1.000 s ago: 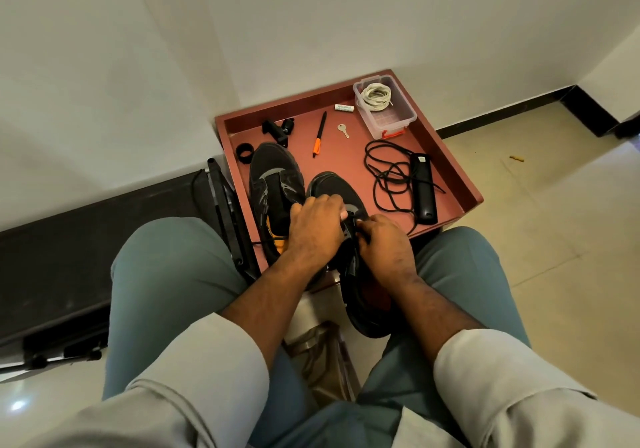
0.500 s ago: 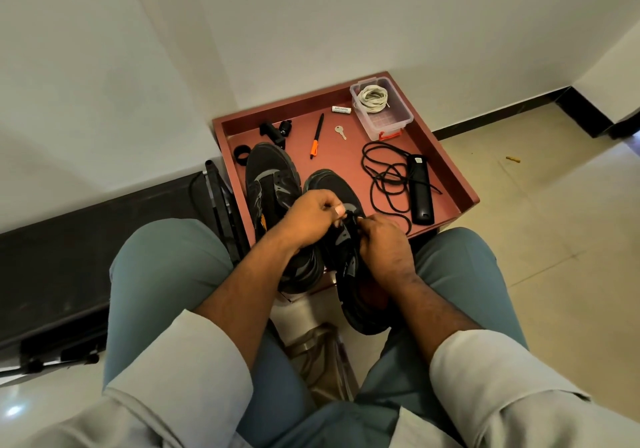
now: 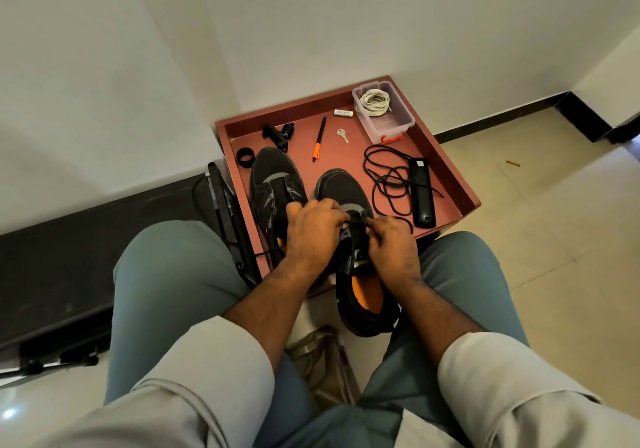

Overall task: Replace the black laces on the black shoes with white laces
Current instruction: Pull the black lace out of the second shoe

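1. Black laces are the matter at hand: a loose black lace [image 3: 389,179] lies in a tangle on the red-brown tray-shaped worktop [image 3: 453,170], right of the shoes, partly draped over a black oblong remote-like device [image 3: 422,193].
2. Two black mesh sports shoes with grey side stripes stand toe-away on the worktop. The left-side shoe [image 3: 273,184] sits near the tray's left wall; a thin black lace end trails from it over the tray's edge.
3. The right-side shoe [image 3: 346,194] overhangs the near edge of the tray, heel toward the person, showing an orange insole.
4. The left hand [image 3: 313,236] has its fingers curled over the tongue area of the right-side shoe, pinching at the lace there; the exact grip is hidden by the knuckles.
5. The right hand [image 3: 393,246] is curled on the other side of the same shoe's throat, fingertips pinching a black lace strand at the eyelets.
6. White laces [image 3: 374,102] lie coiled in a clear plastic box with a red clasp [image 3: 398,125] at the far right corner of the tray.
7. Also on the tray: a black pen with an orange tip [image 3: 319,139], a small silver key [image 3: 343,135], a small white cylinder [image 3: 343,113], a black ring [image 3: 245,157] and a black clip-like part [image 3: 278,134].
8. The person sits with blue-grey trousers on both knees either side of the tray and pale sleeves rolled at the forearms.
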Action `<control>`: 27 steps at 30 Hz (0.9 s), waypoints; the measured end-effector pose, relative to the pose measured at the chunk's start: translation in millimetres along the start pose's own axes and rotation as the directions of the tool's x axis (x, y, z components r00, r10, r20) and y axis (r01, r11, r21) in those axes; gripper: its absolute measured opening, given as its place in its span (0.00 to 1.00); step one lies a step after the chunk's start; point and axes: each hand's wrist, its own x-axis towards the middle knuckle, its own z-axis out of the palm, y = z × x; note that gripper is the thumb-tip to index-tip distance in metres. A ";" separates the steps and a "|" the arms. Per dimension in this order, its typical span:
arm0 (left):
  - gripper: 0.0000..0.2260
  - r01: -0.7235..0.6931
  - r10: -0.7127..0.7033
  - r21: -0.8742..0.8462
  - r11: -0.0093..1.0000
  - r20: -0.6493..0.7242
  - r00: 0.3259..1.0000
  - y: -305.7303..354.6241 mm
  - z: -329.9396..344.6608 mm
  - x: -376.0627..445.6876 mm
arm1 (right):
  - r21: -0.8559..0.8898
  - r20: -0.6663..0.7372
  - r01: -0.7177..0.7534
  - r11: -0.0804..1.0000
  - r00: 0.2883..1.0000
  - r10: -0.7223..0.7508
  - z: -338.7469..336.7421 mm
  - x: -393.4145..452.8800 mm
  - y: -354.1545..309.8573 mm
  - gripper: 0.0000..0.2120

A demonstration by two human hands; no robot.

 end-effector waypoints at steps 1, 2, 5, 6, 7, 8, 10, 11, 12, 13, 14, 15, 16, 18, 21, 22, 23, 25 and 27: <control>0.08 0.026 -0.030 -0.079 0.997 -0.043 0.999 0.3 0.4 -0.4 | 0.000 0.007 0.001 1.000 1.000 -0.001 0.1 0.1 0.4 0.13; 0.07 0.076 -0.090 -0.187 0.979 -0.069 0.994 0.5 0.9 -0.4 | -0.007 0.017 0.002 1.000 1.000 -0.002 0.1 0.8 -0.1 0.12; 0.03 0.221 -0.256 -0.545 0.809 0.013 0.967 -1.3 -1.2 3.3 | -0.058 0.035 0.013 0.998 0.999 -0.011 2.2 4.4 -1.0 0.11; 0.02 0.259 -0.268 -0.587 0.767 0.073 0.961 -0.9 -6.0 4.5 | -0.075 0.036 0.017 0.997 0.999 -0.014 3.1 4.9 -1.0 0.11; 0.01 0.281 -0.264 -0.601 0.748 0.119 0.957 -2.1 -11.0 6.6 | -0.086 0.035 0.020 0.996 0.999 -0.017 3.7 5.1 -1.0 0.11; 0.02 0.292 -0.256 -0.613 0.734 0.149 0.955 -4.3 -15.8 8.9 | -0.093 0.036 0.024 0.995 0.999 -0.020 4.2 4.8 -1.0 0.11; 0.06 0.305 -0.234 -0.644 0.702 0.196 0.952 -9.2 -24.4 13.6 | -0.106 0.035 0.046 0.993 0.999 -0.042 4.2 3.8 -1.8 0.12; 0.08 0.317 -0.218 -0.661 0.680 0.230 0.948 -11.0 -28.1 15.8 | -0.109 0.036 0.058 0.992 0.998 -0.054 4.1 3.4 -2.2 0.13; 0.09 0.334 -0.200 -0.672 0.661 0.271 0.942 -11.9 -31.3 18.0 | -0.110 0.038 0.063 0.992 0.998 -0.059 3.5 2.8 -2.8 0.14; 0.09 0.352 -0.181 -0.677 0.646 0.312 0.933 -11.3 -33.9 20.0 | -0.110 0.039 0.063 0.992 0.997 -0.059 2.8 2.5 -3.0 0.15; 0.09 0.372 -0.174 -0.677 0.635 0.344 0.923 -10.2 -35.5 20.9 | -0.111 0.043 0.058 0.992 0.998 -0.054 2.2 2.4 -3.2 0.15; 0.09 0.389 -0.185 -0.673 0.629 0.356 0.916 -8.9 -36.1 21.5 | -0.113 0.045 0.052 0.992 0.998 -0.047 1.7 2.6 -2.8 0.15; 0.09 0.394 -0.213 -0.664 0.636 0.339 0.916 -8.4 -36.5 21.4 | -0.112 0.043 0.045 0.993 0.998 -0.040 1.5 3.4 -2.1 0.15; 0.08 0.348 -0.266 -0.616 0.707 0.224 0.937 -10.8 -36.3 20.5 | -0.090 0.023 0.019 0.996 1.000 -0.017 1.2 5.5 0.6 0.15; 0.11 0.258 -0.223 -0.503 0.825 0.130 0.966 -17.4 -36.7 16.8 | -0.042 -0.007 -0.003 0.999 1.000 0.002 -0.8 6.9 3.8 0.15; 0.17 0.252 -0.214 -0.475 0.843 0.134 0.968 -18.0 -36.2 14.5 | -0.030 -0.019 0.002 1.000 1.000 -0.002 -1.8 6.4 3.5 0.15; 0.22 0.261 -0.225 -0.457 0.850 0.134 0.965 -17.2 -34.7 11.8 | -0.021 -0.031 0.008 1.000 0.999 -0.008 -2.9 5.8 3.1 0.15; 0.26 0.296 -0.292 -0.454 0.840 0.081 0.953 -12.6 -31.7 5.4 | -0.013 -0.060 0.020 1.000 0.998 -0.020 -4.4 5.1 0.8 0.15; 0.19 0.326 -0.357 -0.436 0.839 0.010 0.934 -8.7 -25.6 0.3 | -0.010 -0.079 0.016 1.000 0.997 -0.017 -5.6 5.1 -1.7 0.15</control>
